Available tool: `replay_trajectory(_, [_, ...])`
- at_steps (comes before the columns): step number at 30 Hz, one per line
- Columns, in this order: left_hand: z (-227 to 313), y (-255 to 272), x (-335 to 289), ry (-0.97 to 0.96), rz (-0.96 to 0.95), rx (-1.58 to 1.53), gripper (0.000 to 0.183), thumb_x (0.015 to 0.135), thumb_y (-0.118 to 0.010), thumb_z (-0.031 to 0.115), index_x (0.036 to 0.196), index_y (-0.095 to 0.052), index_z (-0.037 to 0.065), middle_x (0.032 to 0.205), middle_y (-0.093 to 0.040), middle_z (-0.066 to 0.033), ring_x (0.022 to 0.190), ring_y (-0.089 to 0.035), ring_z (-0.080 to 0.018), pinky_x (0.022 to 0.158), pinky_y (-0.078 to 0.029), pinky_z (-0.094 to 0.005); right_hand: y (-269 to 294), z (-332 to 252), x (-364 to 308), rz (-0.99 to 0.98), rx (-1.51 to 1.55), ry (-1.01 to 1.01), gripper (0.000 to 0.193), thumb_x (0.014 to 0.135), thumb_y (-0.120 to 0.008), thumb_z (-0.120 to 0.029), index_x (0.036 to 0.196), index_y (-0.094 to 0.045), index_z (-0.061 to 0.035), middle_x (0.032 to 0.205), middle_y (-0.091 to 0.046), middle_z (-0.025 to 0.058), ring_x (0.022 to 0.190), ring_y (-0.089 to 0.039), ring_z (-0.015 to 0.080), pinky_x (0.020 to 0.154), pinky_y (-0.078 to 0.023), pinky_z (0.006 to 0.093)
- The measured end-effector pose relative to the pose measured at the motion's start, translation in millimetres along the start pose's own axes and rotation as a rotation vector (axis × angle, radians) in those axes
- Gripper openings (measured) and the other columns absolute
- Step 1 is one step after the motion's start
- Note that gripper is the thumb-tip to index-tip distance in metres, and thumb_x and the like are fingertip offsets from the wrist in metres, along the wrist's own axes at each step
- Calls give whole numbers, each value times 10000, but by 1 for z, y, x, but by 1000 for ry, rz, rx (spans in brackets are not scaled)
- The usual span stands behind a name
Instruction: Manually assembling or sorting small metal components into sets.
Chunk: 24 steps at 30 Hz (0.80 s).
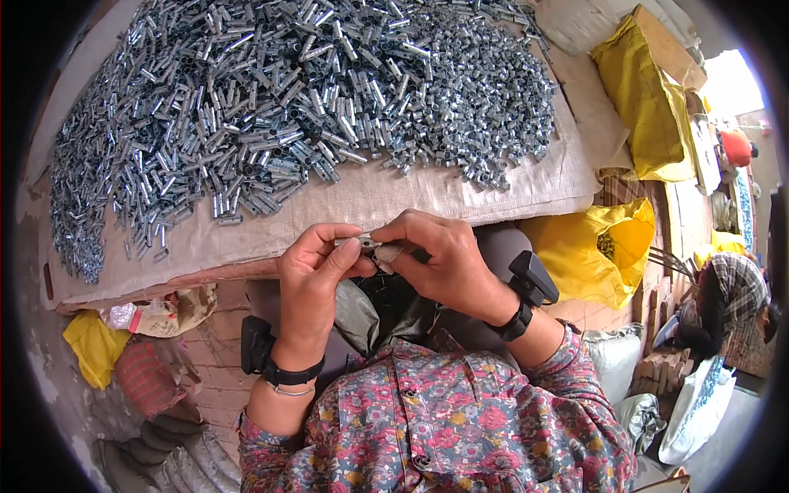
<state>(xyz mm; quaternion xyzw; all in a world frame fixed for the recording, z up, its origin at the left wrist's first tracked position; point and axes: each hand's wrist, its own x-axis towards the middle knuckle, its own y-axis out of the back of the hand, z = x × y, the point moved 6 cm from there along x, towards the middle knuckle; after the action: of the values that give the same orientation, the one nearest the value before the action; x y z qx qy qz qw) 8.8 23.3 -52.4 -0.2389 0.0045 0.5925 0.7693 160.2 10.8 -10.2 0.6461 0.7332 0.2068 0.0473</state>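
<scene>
My left hand [319, 261] and my right hand [440, 256] meet just in front of the table's near edge. Between their fingertips is a small silvery metal tube [367, 242], pinched from both sides. Something pale, perhaps a finger wrap or scrap of cloth, shows by my right fingertips; I cannot tell which. Beyond my hands a wide heap of shiny metal tubes [238, 115] covers the cloth-topped table [411, 193]. Short metal rings [493, 107] make up the heap's right side. Much smaller metal pieces [86, 246] lie at its left corner.
An open yellow sack [583, 263] with small parts inside stands right of the table. Another yellow bag [645, 99] is farther back. At the far right another person [727, 300] sits low near a white bag [697, 411]. Grey sacks [173, 460] lie at lower left.
</scene>
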Motion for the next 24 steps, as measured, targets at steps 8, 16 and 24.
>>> replay_trajectory(8, [-6,-1,-2,58,-131,-123,157,859,-648,98,964,-619,-16,809,-665,-91,660,-647,-127,605,-538,-221,-10,21,-4,-250,604,-296,149,803,-633,16,945,-585,22,772,-618,55,682,-647,158,582,-510,267])
replay_trajectory(16, [-19,-5,2,257,-308,-307,184,858,-651,130,963,-611,-15,830,-667,-112,644,-646,-141,572,-565,-245,-28,33,-5,-450,1137,-443,186,846,-649,-45,964,-517,13,774,-606,49,650,-630,101,546,-526,206])
replay_trajectory(24, [4,-7,9,42,-289,514,100,862,-632,97,903,-631,6,740,-621,-40,608,-587,-82,558,-455,-204,23,55,40,-69,-455,105,165,793,-614,-105,926,-590,-11,805,-629,129,672,-647,275,579,-514,374])
